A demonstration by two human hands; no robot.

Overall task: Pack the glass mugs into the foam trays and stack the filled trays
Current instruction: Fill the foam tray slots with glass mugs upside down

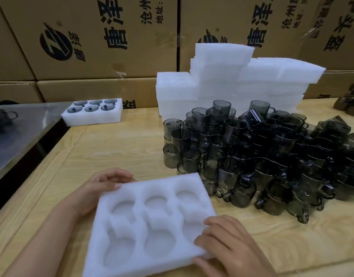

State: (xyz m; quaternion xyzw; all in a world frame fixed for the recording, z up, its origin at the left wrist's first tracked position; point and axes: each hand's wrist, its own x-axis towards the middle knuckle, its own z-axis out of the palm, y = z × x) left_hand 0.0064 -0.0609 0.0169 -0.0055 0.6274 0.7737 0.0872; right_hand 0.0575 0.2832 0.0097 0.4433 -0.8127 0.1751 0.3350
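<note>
At 6 o'clock the empty foam tray [152, 226], pockets up, runs off the bottom edge. The left grip [104, 186] curls on its far-left corner, thumb hidden behind the foam. The right grip [228, 242] clasps its right edge. Glass mugs [252, 156] heap at 3 o'clock on the tabletop [112, 146], too overlapped to count, hiding the foot of the foam stack [222, 76] at 1 o'clock. A filled tray [92, 114] sits at 10 o'clock.
</note>
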